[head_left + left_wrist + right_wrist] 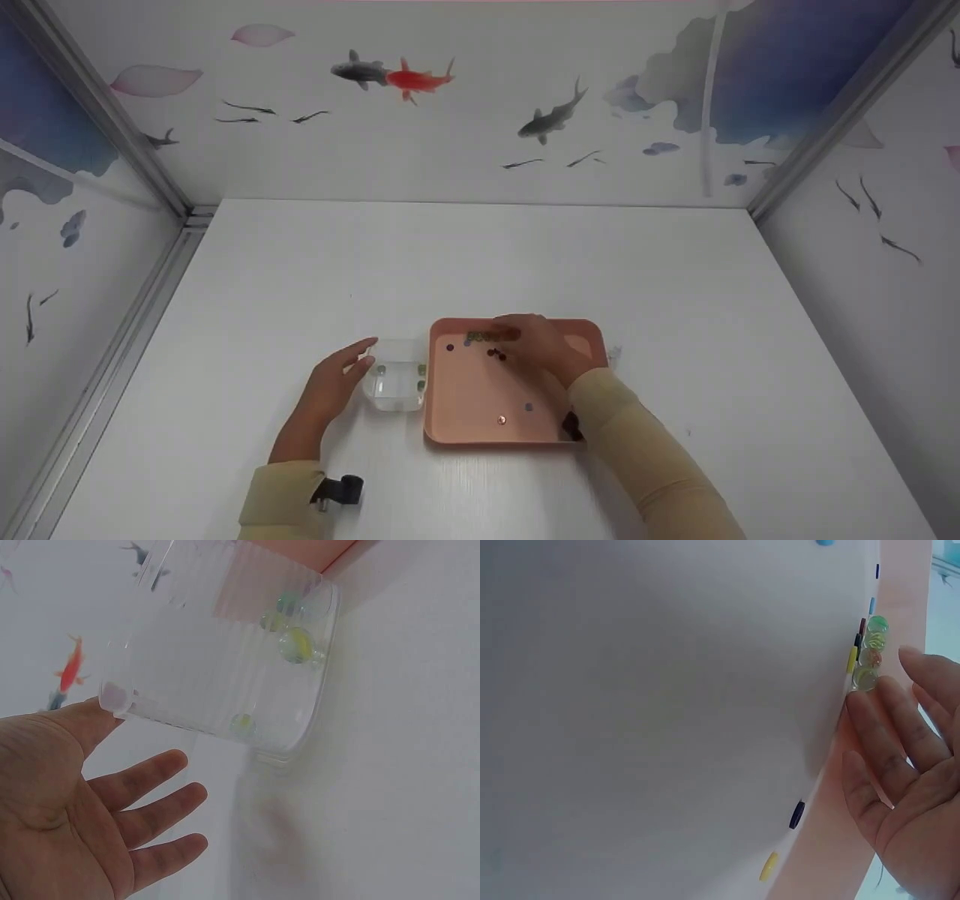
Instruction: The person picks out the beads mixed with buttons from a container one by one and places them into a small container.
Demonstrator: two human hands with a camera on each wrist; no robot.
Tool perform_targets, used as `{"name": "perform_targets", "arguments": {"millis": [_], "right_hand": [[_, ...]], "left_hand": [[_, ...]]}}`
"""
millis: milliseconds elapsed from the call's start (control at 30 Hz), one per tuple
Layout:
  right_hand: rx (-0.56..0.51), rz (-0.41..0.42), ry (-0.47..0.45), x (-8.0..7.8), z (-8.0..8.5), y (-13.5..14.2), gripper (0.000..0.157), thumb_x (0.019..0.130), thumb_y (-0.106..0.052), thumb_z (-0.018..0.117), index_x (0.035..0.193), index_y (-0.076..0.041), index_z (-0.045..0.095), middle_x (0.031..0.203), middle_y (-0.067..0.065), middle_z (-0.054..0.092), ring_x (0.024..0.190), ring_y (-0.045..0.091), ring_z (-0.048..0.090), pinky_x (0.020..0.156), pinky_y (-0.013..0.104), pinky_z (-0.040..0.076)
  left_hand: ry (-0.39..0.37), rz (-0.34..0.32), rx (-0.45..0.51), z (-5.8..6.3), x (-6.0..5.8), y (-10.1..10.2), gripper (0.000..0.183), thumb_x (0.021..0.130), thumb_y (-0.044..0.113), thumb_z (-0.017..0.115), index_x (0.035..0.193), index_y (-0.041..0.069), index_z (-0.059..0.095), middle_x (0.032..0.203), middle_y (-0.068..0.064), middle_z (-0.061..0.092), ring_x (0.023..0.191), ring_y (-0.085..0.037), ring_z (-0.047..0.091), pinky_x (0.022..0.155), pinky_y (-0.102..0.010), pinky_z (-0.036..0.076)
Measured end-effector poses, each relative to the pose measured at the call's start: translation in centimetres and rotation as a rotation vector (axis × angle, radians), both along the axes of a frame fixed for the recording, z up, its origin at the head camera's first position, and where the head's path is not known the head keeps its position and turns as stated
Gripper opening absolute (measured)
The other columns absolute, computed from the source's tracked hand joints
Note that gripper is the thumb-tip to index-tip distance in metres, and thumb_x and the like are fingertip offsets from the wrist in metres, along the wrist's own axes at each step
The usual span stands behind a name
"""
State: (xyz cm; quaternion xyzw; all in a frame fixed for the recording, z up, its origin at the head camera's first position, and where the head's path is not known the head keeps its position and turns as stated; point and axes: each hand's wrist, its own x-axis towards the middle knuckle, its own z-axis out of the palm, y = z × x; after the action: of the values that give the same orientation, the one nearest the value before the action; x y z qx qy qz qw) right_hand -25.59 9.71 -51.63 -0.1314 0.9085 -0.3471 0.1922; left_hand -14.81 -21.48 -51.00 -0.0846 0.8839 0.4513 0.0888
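Observation:
My left hand (326, 390) touches the left side of a clear plastic box (395, 404), its fingers mostly straight. Several glass marbles (296, 645) lie inside that box, seen through its wall in the left wrist view. To the right stands a salmon-pink tray (469, 405), beside the box. My right hand (536, 341) reaches over the tray's far part with fingers loosely extended. Near its fingertips in the right wrist view, several marbles (870, 656) line up along the tray's wall. Nothing shows gripped in the fingers there.
Small coloured discs lie scattered in the tray, among them a dark one (450, 347), a blue one (529, 407) and a yellow one (769, 866). A shiny round piece (502, 420) sits near the tray's front. White panels with printed fish surround the white table (300, 262).

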Motion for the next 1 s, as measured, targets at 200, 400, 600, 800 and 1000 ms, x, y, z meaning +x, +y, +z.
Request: {"name": "perform_targets", "arguments": {"millis": [200,400,600,800,1000], "right_hand": [[0.057,0.02,0.049,0.09,-0.16,-0.29,0.038,0.094,-0.02,0.065,0.132,-0.023,0.061,0.13,-0.002,0.062,0.127,0.019,0.051,0.107,0.042,0.042],[0.114,0.026,0.083,0.09,-0.49,-0.62,0.037,0.094,-0.02,0.065,0.13,-0.024,0.063,0.126,-0.004,0.064,0.12,0.016,0.056,0.103,0.039,0.046],[0.155,0.048,0.14,0.23,-0.37,-0.75,0.036,0.094,-0.015,0.065,0.129,-0.025,0.064,0.125,-0.004,0.065,0.119,0.015,0.057,0.103,0.039,0.046],[0.159,0.042,0.132,0.35,-0.29,-0.84,0.039,0.094,-0.008,0.062,0.128,-0.026,0.064,0.125,-0.006,0.065,0.121,0.014,0.056,0.105,0.039,0.044],[0.162,0.119,0.214,0.33,-0.55,-0.62,0.037,0.096,-0.005,0.057,0.123,-0.027,0.067,0.119,-0.006,0.067,0.116,0.015,0.058,0.099,0.036,0.048]], "left_hand": [[-0.005,-0.002,-0.008,-0.08,-0.02,-0.02,0.049,0.1,0.04,0.047,0.144,0.019,0.047,0.149,-0.016,0.041,0.136,-0.041,0.038,0.111,-0.057,0.03],[-0.01,0.0,-0.017,-0.01,-0.04,0.02,0.046,0.102,0.037,0.047,0.144,0.019,0.047,0.149,-0.017,0.042,0.136,-0.041,0.038,0.111,-0.058,0.03],[-0.009,0.006,-0.01,0.17,-0.02,0.07,0.043,0.103,0.029,0.048,0.144,0.018,0.047,0.149,-0.017,0.042,0.136,-0.041,0.038,0.111,-0.058,0.03],[0.001,0.0,-0.014,0.28,0.14,0.06,0.043,0.102,0.028,0.049,0.143,0.017,0.048,0.149,-0.017,0.041,0.135,-0.042,0.039,0.111,-0.057,0.031],[0.016,-0.008,-0.013,0.22,0.15,0.05,0.043,0.102,0.027,0.049,0.143,0.017,0.048,0.148,-0.017,0.042,0.135,-0.042,0.039,0.111,-0.058,0.03]]}}
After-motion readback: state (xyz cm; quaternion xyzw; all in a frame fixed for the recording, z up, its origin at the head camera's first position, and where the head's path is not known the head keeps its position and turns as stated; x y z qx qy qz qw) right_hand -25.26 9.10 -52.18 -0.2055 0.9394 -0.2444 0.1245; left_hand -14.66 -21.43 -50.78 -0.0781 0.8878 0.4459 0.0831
